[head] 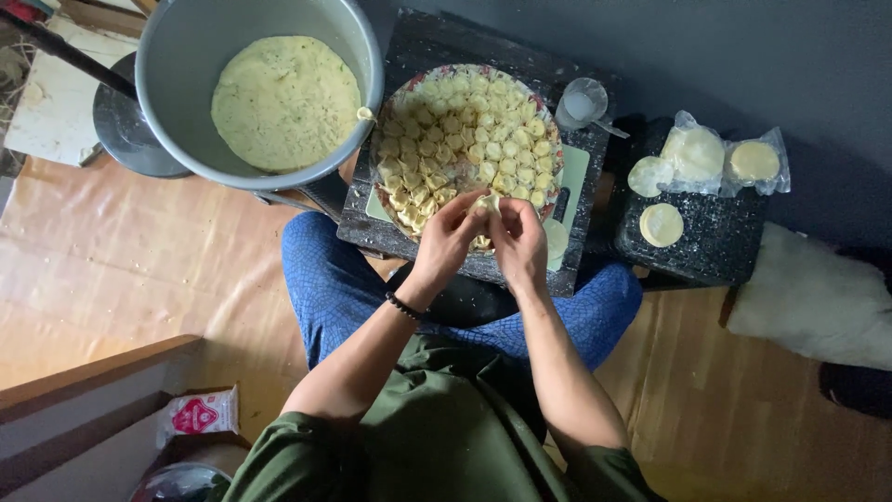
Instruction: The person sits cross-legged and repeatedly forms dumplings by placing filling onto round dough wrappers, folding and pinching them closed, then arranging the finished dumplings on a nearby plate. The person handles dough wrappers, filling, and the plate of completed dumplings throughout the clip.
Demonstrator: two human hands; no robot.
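My left hand [449,240] and my right hand [518,244] meet over the near edge of a round tray [548,119], both pinching one small pale dumpling [488,204] between their fingertips. The tray is packed with several folded dumplings [465,139] and rests on a dark speckled board [437,46] across my knees. A black bead bracelet sits on my left wrist. A big grey pot [177,56] holding pale yellow filling [283,100] stands at the upper left, beside the tray.
A small clear cup [582,100] stands right of the tray. Round dough wrappers [661,224] and two plastic bags of wrappers [725,160] lie on a second dark board at right. A white cushion [818,297] lies at far right on the wooden floor [111,270].
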